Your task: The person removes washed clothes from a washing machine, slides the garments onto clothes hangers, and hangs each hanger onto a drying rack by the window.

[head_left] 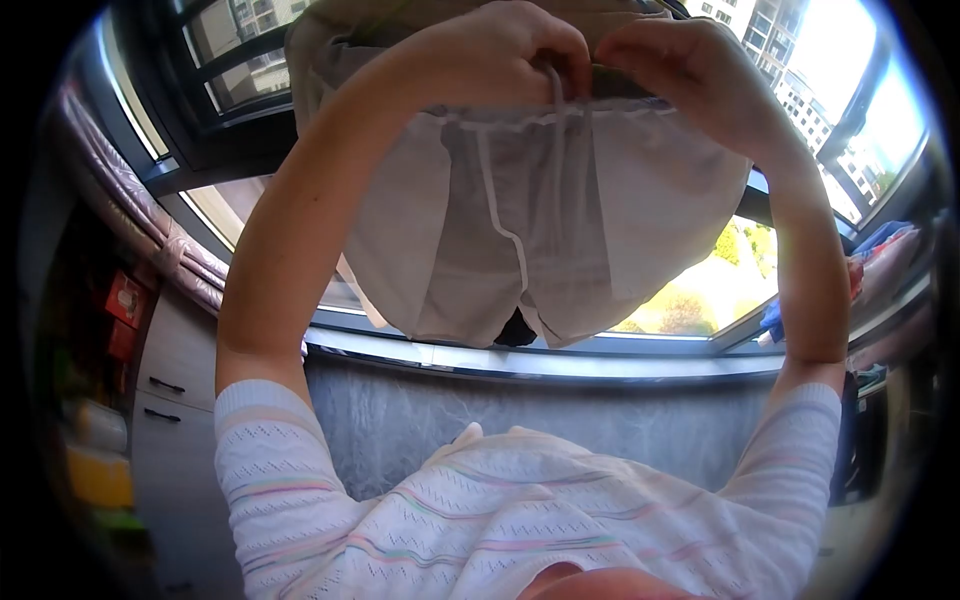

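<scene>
Up high, my left hand (515,52) curls at the waistband, thumb and fingers closed on a pale cord (559,92). My right hand (700,70) bends in just beside it, fingertips angled inward; whether they grip, I cannot tell. Light shorts (510,230) hang below both hands, waistband uppermost, legs down. Behind: window frame (225,135), buildings beyond the glass. Patterned curtain (150,215) at left, above a handled cabinet (172,440).

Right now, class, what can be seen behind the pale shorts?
Past the shorts show greenery through the window and, above the waistband, brown cloth. Whatever lies directly behind the fabric is covered; the dark patch between the legs is unclear.
</scene>
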Demonstrator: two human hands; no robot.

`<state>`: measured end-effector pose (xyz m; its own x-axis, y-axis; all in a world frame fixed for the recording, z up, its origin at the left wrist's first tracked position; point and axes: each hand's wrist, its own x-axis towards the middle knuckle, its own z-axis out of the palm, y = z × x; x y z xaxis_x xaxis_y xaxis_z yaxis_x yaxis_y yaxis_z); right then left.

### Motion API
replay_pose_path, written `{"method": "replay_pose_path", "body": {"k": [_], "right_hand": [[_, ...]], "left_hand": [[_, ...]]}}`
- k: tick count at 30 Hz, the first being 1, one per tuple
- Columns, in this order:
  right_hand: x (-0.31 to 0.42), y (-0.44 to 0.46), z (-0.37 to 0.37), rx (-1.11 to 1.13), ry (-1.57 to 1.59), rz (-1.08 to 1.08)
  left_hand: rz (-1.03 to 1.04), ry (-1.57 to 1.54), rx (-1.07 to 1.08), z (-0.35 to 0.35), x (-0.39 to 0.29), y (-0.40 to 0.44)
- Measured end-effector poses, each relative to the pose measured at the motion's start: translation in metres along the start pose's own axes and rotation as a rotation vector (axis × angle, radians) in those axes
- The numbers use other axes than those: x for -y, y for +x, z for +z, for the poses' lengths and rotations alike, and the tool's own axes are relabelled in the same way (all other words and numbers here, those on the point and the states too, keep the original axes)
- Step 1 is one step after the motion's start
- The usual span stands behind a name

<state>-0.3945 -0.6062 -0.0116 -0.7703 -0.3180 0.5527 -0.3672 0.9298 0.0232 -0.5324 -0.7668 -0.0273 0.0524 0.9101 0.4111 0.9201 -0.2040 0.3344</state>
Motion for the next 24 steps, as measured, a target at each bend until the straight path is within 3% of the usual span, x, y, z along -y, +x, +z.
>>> {"method": "replay_pose_path", "body": {"k": [2, 5, 9, 11, 19, 24], "right_hand": [[0.004, 0.0, -0.001, 0.053, -0.023, -0.007], [0.018, 0.004, -0.005, 0.217, -0.164, 0.108], [-0.002, 0.0, 0.007, 0.204, -0.275, -0.07], [0.001, -0.001, 0.008, 0.196, -0.27, -0.01], [0.006, -0.002, 0.003, 0.161, -0.218, -0.035], [0.004, 0.001, -0.001, 0.079, -0.199, -0.008]], "left_hand": [[-0.107, -0.195, -0.077, -0.001, 0.002, -0.002], [-0.11, -0.369, -0.202, 0.004, 0.008, 0.003], [-0.076, -0.311, -0.05, 0.003, 0.009, 0.013], [0.02, -0.202, 0.022, 0.002, 0.01, 0.013], [-0.079, -0.225, 0.207, -0.016, 0.006, 0.004], [-0.009, -0.263, -0.106, -0.006, 0.008, 0.004]]}}
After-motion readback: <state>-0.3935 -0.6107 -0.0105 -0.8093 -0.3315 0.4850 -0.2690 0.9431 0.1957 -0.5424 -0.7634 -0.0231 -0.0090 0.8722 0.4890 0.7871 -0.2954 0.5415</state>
